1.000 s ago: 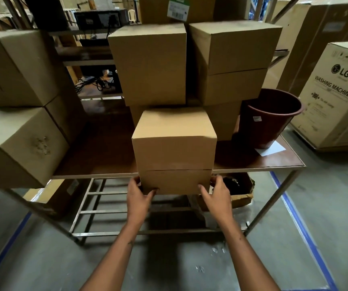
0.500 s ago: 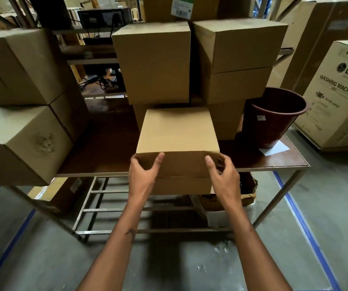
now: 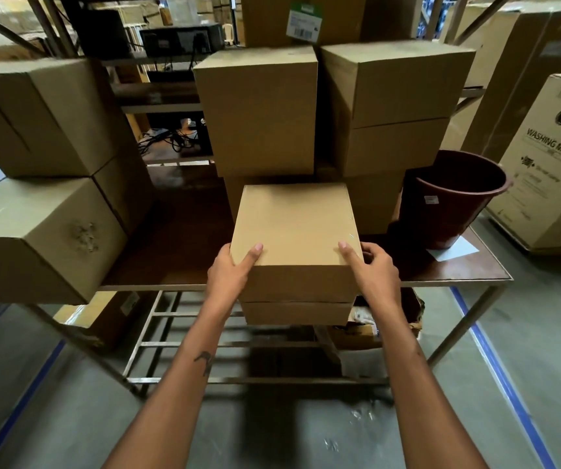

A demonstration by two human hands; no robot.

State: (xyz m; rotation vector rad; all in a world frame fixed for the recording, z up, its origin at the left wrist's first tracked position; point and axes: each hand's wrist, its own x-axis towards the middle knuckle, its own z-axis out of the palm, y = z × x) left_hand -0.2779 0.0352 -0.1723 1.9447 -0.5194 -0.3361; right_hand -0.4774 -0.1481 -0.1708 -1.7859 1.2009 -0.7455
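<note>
**Top box clamped evenly between both hands**

The top box (image 3: 294, 228) sits at centre frame on a lower box (image 3: 294, 313), at the front edge of the counter (image 3: 170, 258). The left hand (image 3: 230, 277) grips its near left corner and the right hand (image 3: 375, 275) its near right corner. Each thumb lies on the lid and the fingers (image 3: 372, 253) curl round the side. Both hands look equally near, and the box extends away from them toward the taller stacks (image 3: 258, 110) just behind. A lift probably has to come up and back toward the person.
</note>
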